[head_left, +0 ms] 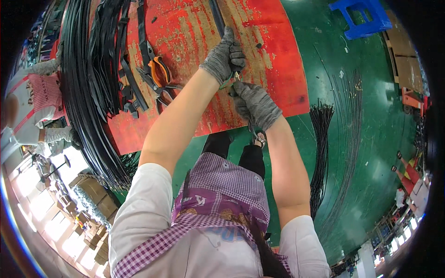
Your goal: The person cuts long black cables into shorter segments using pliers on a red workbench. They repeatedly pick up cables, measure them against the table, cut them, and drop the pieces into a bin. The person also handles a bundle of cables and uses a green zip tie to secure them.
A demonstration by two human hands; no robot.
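Gripping a black strip (218, 18), left hand (225, 58) fingers curl around it.

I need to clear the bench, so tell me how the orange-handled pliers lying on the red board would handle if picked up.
The orange-handled pliers look like metal with stiff jaws, so probably rigid and fairly heavy for their size. The handles lie spread apart, so they may swing at the pivot when lifted. Lying flat on the red board, they seem unlikely to roll.
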